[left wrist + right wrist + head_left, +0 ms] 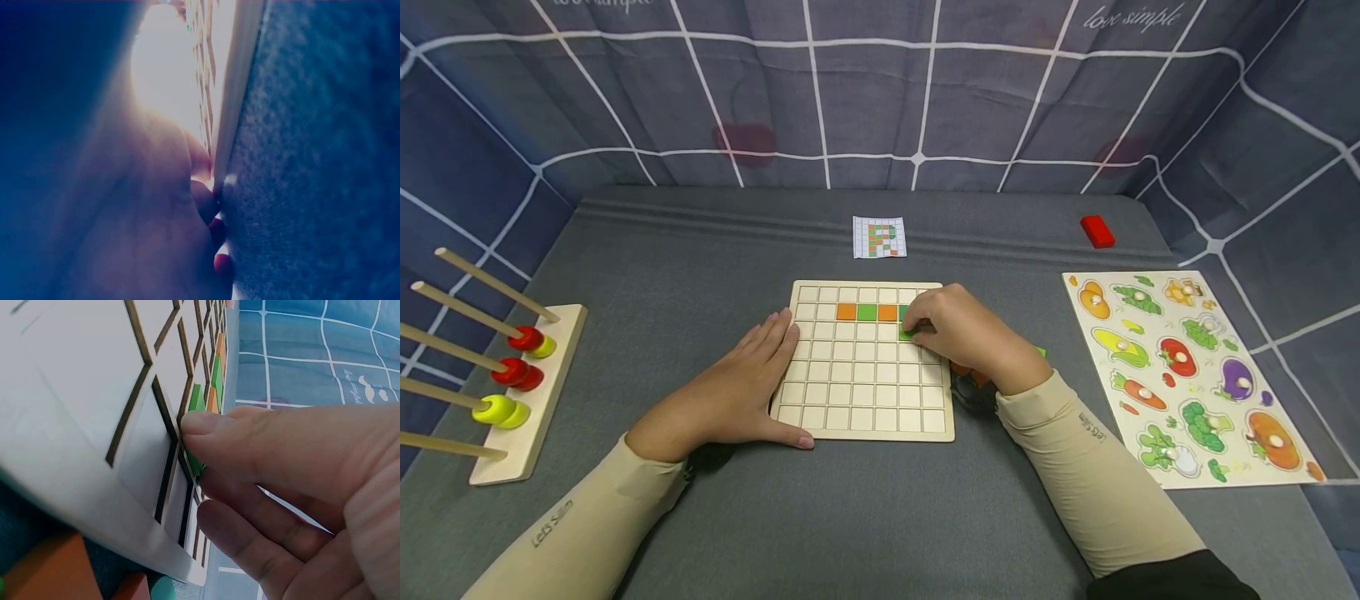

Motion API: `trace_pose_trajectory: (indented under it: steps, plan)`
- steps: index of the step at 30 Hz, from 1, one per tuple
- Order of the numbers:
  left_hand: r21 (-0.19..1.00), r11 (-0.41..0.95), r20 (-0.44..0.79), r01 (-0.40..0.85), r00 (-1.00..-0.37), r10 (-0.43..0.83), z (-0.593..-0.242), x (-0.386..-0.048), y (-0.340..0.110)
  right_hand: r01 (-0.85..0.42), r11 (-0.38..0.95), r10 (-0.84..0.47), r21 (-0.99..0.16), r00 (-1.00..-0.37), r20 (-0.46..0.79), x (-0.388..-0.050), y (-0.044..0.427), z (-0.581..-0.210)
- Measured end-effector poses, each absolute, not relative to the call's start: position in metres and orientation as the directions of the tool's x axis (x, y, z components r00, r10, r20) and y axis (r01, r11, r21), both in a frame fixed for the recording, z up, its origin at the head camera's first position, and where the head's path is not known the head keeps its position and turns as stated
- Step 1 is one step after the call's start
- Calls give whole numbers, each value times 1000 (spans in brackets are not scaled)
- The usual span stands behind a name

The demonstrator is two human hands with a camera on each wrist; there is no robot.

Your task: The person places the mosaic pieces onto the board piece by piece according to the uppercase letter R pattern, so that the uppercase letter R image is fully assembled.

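Note:
A pale wooden grid board [842, 375] lies on the grey table. Orange tiles [846, 312] and green tiles [867, 312] alternate in a row near its far edge. My right hand [966, 337] is over the board's right part, thumb and fingers pinching a green tile [195, 464] just below the row's right end. Its fingers partly cover that tile. My left hand [741, 387] rests along the board's left edge, fingers straight and thumb at the near corner. The left wrist view is dim and glaring, showing the palm [150, 206] beside the board's edge [234, 81].
Loose orange blocks [56, 575] lie right of the board, partly under my right forearm. A small pattern card [880, 238] sits behind the board. On the right are a vegetable puzzle [1150, 379] and a red block [1097, 232]; a peg stand with rings [542, 400] is left.

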State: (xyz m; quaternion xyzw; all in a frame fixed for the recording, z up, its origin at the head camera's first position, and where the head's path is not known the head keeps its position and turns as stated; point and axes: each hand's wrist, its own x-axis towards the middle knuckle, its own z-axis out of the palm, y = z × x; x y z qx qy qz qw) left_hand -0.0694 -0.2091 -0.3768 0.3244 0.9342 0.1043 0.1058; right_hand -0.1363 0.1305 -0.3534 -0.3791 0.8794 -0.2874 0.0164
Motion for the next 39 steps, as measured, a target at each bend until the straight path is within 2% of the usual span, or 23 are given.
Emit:
trace_pose_trajectory:
  steps: [23, 30, 39]
  plan:
    - [261, 770, -135, 583, -767, 627, -376, -69, -209, -663, 551, -673, -508, -712, 200, -137, 131, -353]
    - [263, 768, -132, 584, -767, 628, -376, -69, -209, -617, 589, -632, -522, -754, 177, -139, 143, -346]
    - [262, 764, -127, 590, -763, 633, -377, -70, -210, -589, 654, -577, -474, -794, 192, -145, 156, -338]
